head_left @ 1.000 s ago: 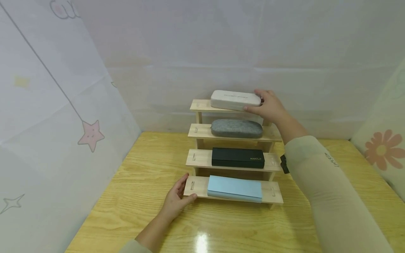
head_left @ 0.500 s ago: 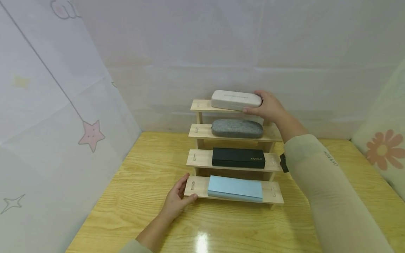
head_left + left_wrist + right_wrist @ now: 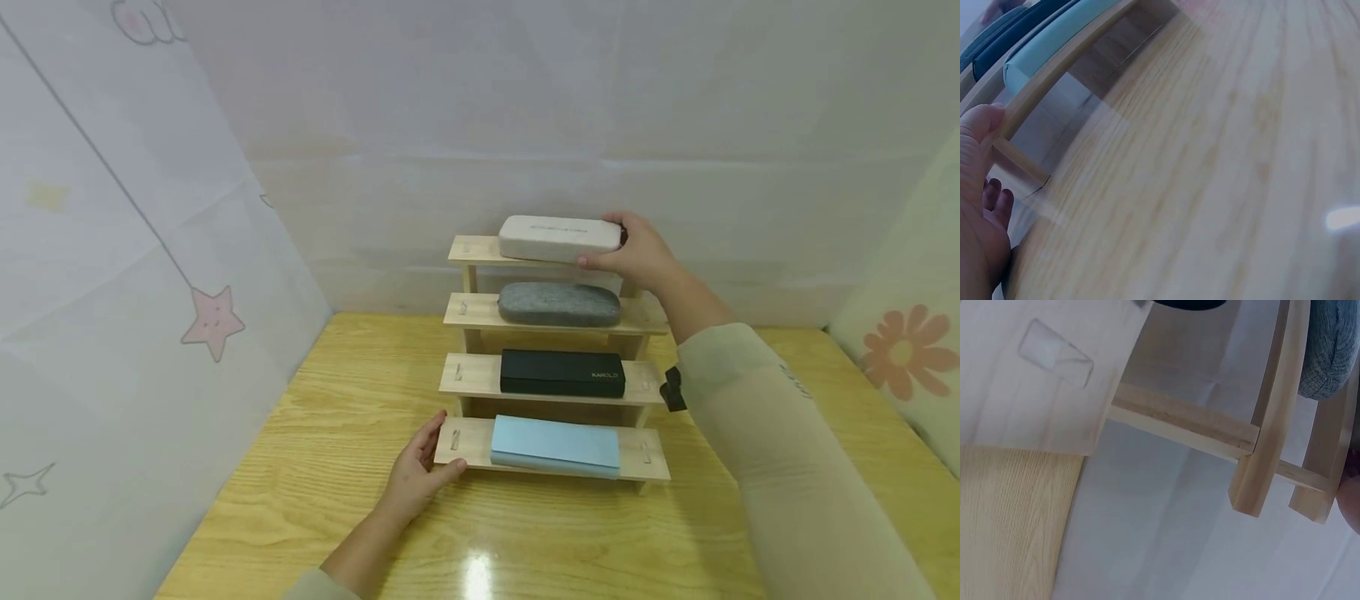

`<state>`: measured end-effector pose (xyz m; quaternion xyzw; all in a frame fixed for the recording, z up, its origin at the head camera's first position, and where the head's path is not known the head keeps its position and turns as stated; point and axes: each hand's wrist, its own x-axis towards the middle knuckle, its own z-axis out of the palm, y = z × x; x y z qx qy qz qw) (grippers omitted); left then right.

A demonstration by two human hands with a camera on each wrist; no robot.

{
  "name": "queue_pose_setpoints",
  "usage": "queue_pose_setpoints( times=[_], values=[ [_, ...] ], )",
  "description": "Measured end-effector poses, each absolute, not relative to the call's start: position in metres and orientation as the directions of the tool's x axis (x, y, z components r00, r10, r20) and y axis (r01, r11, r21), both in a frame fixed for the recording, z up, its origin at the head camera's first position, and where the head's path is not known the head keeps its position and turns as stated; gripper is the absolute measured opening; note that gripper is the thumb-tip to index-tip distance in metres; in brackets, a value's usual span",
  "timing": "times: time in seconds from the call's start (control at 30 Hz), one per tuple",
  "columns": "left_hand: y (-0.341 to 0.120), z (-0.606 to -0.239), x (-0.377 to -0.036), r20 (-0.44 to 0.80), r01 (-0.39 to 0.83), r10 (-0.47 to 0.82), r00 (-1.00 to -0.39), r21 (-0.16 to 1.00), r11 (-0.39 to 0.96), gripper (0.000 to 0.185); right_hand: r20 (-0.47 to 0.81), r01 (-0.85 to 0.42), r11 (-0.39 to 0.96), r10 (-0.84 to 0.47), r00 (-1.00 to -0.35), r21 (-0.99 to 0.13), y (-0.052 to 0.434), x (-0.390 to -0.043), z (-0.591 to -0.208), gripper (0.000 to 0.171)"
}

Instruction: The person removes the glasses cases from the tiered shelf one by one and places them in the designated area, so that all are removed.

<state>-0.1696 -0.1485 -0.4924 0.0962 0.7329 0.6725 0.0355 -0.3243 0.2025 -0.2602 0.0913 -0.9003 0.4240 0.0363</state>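
Observation:
In the head view, a stepped wooden display rack (image 3: 472,442) stands on the table, with a case lying on each of its shelves. My right hand (image 3: 637,252) holds the right end of the white glasses case (image 3: 555,239) on the top shelf, thumb at its front. The left end of the bottom shelf is gripped by my left hand (image 3: 420,471). Below the white case lie a grey fabric glasses case (image 3: 558,304), a black case (image 3: 562,372) with gold lettering and a light blue case (image 3: 555,443). Only a bit of the right hand (image 3: 1350,499) shows in the right wrist view.
The wood-grain table (image 3: 315,467) extends around the rack. Behind it hangs a pale cloth backdrop (image 3: 420,117), with printed cloth on both sides. A small black object (image 3: 672,389) shows beside the right sleeve (image 3: 780,450).
The white glasses case has turned slightly under my right hand and lies a little straighter along the top shelf. My left hand and the other cases keep their places.

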Motion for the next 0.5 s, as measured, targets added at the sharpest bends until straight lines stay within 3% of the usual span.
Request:
queue_pose_setpoints(
  times=[0.5],
  values=[
    [-0.149,-0.492,-0.173,0.067,0.086,0.183,-0.981,0.992,0.095,0.084,0.144,-0.158,0.603,-0.071,-0.987,-0.782,0.227,-0.31,-0.256,0.102]
  ],
)
